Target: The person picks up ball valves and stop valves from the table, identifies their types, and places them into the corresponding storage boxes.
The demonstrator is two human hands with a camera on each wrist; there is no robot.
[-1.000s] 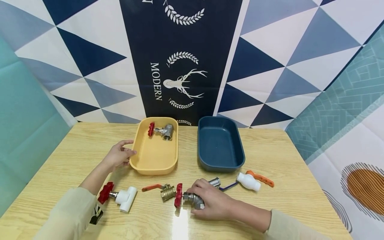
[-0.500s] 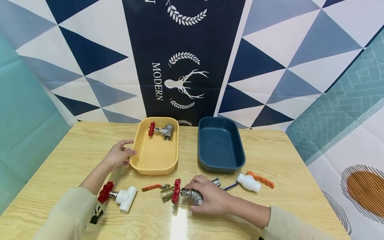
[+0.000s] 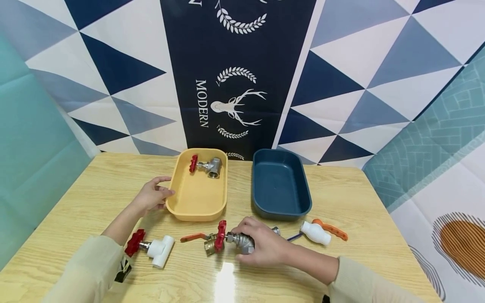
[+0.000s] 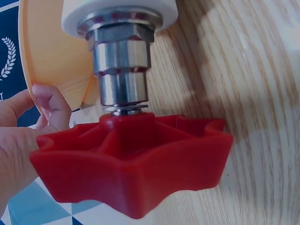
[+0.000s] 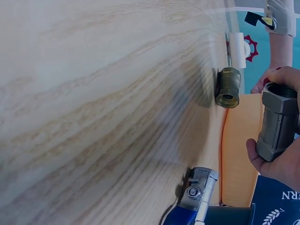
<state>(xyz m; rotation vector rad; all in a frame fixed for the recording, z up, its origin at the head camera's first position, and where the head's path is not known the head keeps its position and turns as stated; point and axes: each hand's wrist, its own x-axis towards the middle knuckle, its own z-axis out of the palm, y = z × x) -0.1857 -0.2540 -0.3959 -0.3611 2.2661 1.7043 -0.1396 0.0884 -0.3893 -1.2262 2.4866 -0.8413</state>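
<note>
Wood-grain table (image 3: 341,198), two trays, valves part-sorted — one in, several still out.

Largest first: the yellow tray (image 3: 178,202) holds a single red-wheeled metal valve (image 3: 206,166) at its far end, while the dark blue tray (image 3: 303,198) beside it holds nothing. Judging by that, the sorting looks barely begun. The right hand (image 3: 265,246) has its fingers curled round a steel valve with a red handwheel (image 3: 231,241), lifted just off the table near the front edge. The left hand (image 3: 151,195) rests with loose fingers against the yellow tray's left rim, gripping nothing. Still lying on the table: a white valve with a red wheel (image 3: 153,249), a brass valve with an orange lever (image 3: 202,242), a white one with an orange lever (image 3: 320,232) — and a blue-handled one (image 5: 194,199).
</note>
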